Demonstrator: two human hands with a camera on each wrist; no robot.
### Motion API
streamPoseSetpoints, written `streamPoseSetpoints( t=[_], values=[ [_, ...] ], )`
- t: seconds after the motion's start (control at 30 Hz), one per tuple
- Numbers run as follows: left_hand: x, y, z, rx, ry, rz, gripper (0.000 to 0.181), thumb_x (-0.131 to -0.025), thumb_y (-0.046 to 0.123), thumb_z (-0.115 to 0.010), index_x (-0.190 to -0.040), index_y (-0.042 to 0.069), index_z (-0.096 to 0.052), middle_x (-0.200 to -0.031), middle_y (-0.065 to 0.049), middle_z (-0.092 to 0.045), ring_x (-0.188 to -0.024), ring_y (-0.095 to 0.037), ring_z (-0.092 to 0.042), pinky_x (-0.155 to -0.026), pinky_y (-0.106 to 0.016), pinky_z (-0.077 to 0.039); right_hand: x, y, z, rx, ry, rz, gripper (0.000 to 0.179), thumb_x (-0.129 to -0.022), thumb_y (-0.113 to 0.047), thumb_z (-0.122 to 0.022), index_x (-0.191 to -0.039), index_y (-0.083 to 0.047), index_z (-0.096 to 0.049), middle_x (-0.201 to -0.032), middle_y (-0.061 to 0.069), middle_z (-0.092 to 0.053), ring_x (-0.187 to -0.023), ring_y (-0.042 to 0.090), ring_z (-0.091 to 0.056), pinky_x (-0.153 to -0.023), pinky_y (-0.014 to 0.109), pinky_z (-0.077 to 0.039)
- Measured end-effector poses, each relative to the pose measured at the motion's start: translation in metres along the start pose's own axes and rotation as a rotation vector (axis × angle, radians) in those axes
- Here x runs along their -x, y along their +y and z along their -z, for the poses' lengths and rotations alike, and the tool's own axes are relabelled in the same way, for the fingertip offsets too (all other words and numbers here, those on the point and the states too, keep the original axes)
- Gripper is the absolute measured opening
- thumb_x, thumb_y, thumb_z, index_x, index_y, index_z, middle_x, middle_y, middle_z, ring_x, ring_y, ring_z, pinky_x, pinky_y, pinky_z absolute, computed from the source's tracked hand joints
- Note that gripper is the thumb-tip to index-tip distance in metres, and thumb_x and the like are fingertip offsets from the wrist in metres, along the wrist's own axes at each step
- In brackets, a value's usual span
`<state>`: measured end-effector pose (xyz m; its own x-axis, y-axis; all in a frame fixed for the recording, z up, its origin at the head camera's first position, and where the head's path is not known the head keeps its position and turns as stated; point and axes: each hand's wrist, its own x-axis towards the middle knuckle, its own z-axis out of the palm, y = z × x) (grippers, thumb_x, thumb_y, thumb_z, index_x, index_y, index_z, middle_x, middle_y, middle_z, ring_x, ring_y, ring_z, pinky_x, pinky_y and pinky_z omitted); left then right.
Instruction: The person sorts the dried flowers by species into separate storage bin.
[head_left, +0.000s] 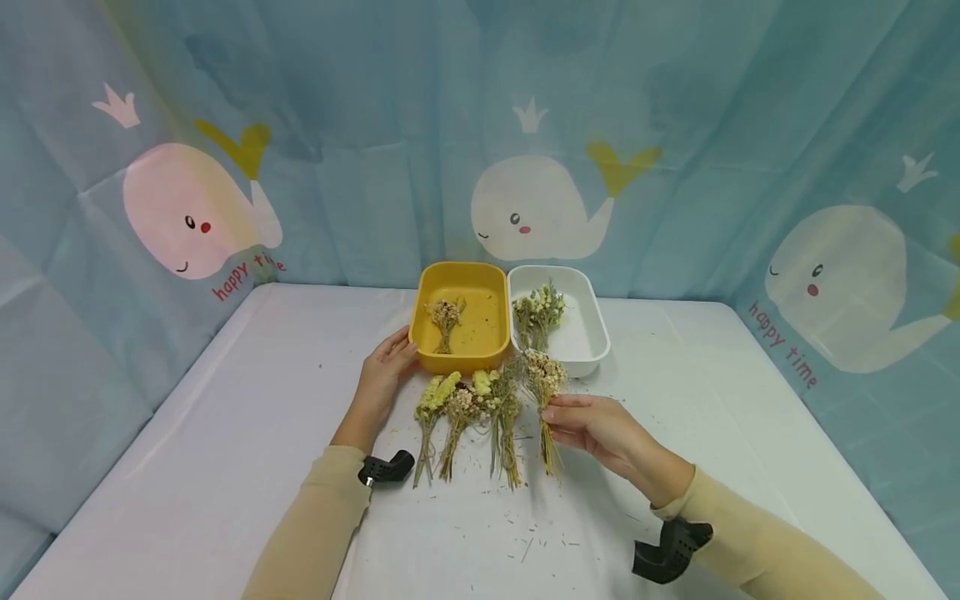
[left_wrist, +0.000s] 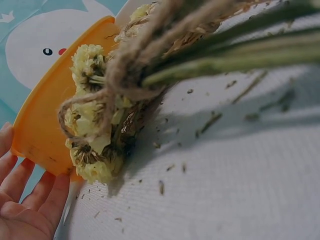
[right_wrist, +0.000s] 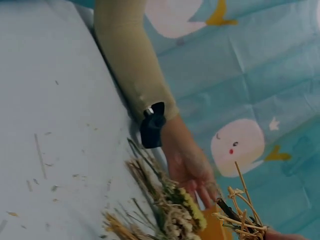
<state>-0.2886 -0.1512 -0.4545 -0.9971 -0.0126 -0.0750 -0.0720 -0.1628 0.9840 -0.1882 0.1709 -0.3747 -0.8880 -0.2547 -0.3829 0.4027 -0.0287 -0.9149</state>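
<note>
My right hand (head_left: 600,429) pinches a small bunch of dried flowers (head_left: 546,375) by its tied stems, in front of the white tub (head_left: 596,333). In the right wrist view the stems (right_wrist: 242,225) of this bunch show at the lower edge. My left hand (head_left: 382,379) touches the left side of the yellow tub (head_left: 457,363), its fingers (left_wrist: 47,192) against the wall in the left wrist view. Several tied dried bunches lie in a row before the tubs, among them a yellow-flowered bunch (head_left: 437,396) and a pale pinkish bunch (head_left: 459,408).
One dried bunch (head_left: 446,317) lies inside the yellow tub; greenish-yellow bunches (head_left: 538,312) lie in the white tub. Bits of stem (head_left: 527,550) litter the white tabletop (head_left: 247,467). A blue whale-print curtain (head_left: 360,192) closes the back and sides.
</note>
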Motion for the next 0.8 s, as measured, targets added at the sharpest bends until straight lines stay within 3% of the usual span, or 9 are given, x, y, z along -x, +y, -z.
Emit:
streamPoseSetpoints(
  t=[0.23,0.8],
  values=[
    [-0.005,-0.005,0.002,-0.023,0.015,-0.009,0.055,-0.102,0.018,-0.057,-0.154,0.014,-0.039,-0.160,-0.008,-0.038,-0.145,-0.021,-0.042,-0.115,-0.036,-0.044,-0.018,-0.024,-0.007,0.006,0.006,0.037,0.049,-0.095,-0.003,-0.063,-0.138,0.015,-0.045,-0.092,-0.002,-0.072,-0.085,0.006,-0.072,-0.082,0.020,-0.061],
    [-0.004,-0.007,0.001,-0.028,0.023,-0.005,0.056,-0.101,0.020,-0.060,-0.153,0.016,-0.041,-0.159,-0.007,-0.039,-0.144,-0.020,-0.043,-0.115,-0.035,-0.043,-0.073,-0.064,-0.032,-0.088,0.061,0.018,0.051,-0.094,0.003,-0.062,-0.143,0.007,-0.046,-0.089,-0.002,-0.070,-0.074,0.006,-0.071,-0.071,0.017,-0.061]
  ],
)
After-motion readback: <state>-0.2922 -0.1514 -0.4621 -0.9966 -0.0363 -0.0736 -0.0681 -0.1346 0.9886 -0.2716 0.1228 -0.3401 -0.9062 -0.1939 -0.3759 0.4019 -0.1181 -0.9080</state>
